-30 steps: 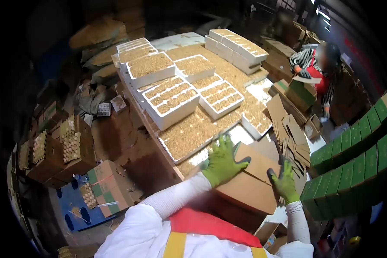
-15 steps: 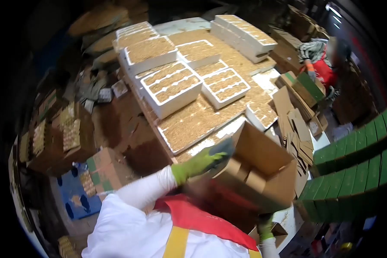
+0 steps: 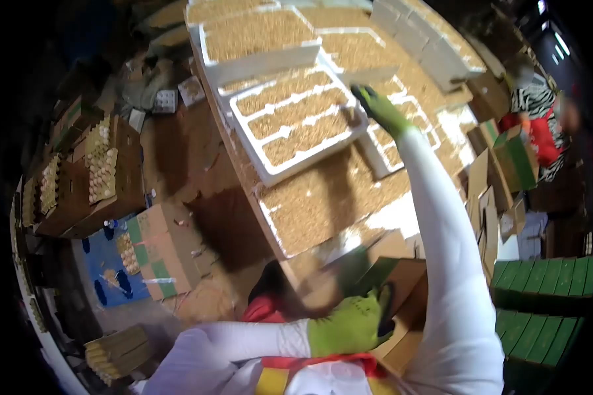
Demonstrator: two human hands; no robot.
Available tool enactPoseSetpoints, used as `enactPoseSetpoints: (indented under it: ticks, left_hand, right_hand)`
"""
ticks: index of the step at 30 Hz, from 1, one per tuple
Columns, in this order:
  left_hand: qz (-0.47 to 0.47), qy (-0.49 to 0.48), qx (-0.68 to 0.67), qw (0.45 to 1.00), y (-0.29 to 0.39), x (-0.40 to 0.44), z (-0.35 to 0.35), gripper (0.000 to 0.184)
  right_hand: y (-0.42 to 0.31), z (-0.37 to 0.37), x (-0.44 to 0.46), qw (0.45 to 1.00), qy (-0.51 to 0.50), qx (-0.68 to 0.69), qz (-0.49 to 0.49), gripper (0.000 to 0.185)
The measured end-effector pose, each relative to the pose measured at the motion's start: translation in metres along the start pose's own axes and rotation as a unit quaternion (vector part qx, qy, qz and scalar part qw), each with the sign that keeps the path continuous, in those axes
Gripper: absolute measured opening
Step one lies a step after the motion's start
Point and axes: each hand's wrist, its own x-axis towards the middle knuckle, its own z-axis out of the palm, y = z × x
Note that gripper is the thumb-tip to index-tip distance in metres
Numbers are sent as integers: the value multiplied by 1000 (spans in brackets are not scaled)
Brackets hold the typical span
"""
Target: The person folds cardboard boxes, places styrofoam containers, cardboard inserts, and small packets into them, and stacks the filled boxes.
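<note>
My right hand (image 3: 382, 110), in a green glove with dark fingertips, reaches far forward with its fingers stretched out. It is at the right corner of a white foam box (image 3: 310, 158) filled with golden-brown loose material in rows; whether it touches the rim I cannot tell. My left hand (image 3: 349, 324), in a matching glove, is low in front of my body with thumb and fingers apart. Beside it stands an open cardboard box (image 3: 408, 299), partly hidden by my right arm. A blurred dark green patch lies over its far side.
More filled foam boxes (image 3: 263, 62) stand on the table (image 3: 296, 280). Cartons with trays of eggs (image 3: 102, 174) are on the left floor. Stacks of green cartons (image 3: 543, 283) stand at the right. Another person (image 3: 537, 131) is at the right behind flattened cardboard.
My right hand has gone from the cardboard box to the foam boxes. The left hand has come down and nearer to my body. The cardboard box sits lower, and the view has shifted.
</note>
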Motion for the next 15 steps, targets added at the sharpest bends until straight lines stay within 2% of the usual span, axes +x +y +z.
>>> enactPoseSetpoints:
  ticks: [1, 2, 3, 5, 6, 7, 9, 10, 11, 12, 14, 15]
  left_hand:
    - [19, -18, 26, 999, -5, -5, 1, 69]
    - [9, 5, -30, 1000, -12, -2, 5, 71]
    - [-19, -12, -51, 998, -8, 0, 3, 72]
    - [-89, -80, -43, 992, 0, 6, -14, 77]
    - [-53, -69, -39, 995, -9, 6, -7, 79]
    - [-51, -74, -45, 995, -9, 4, -7, 80]
    - [-53, -73, -43, 995, -11, 3, -10, 82]
    - [-65, -95, -56, 992, -8, 3, -14, 84]
    - [-60, -74, -25, 995, -8, 2, -10, 84]
    - [-51, -56, 9, 997, -9, -1, -5, 84]
    - [-40, -61, 46, 996, -5, -1, -6, 85]
    - [-51, -77, 7, 996, -3, -1, -8, 85]
  right_hand:
    - [24, 29, 19, 998, 29, 42, -25, 70]
    - [16, 31, 32, 985, -18, -154, 76, 68]
    - [46, 40, 33, 999, -11, 14, 29, 63]
    - [15, 42, -37, 980, -9, 159, 123, 61]
    - [0, 47, -66, 977, 11, 134, 164, 52]
    - [2, 54, -88, 951, -3, 226, 210, 61]
    - [-27, 58, -105, 921, 45, 295, 250, 67]
    - [-14, 58, -98, 920, 36, 303, 245, 69]
    - [3, 53, -89, 921, 24, 312, 234, 73]
    - [11, 51, -95, 922, -17, 359, 145, 73]
    - [-1, 49, -105, 968, -11, 247, 37, 70]
    - [-9, 42, -119, 961, 5, 266, 78, 72]
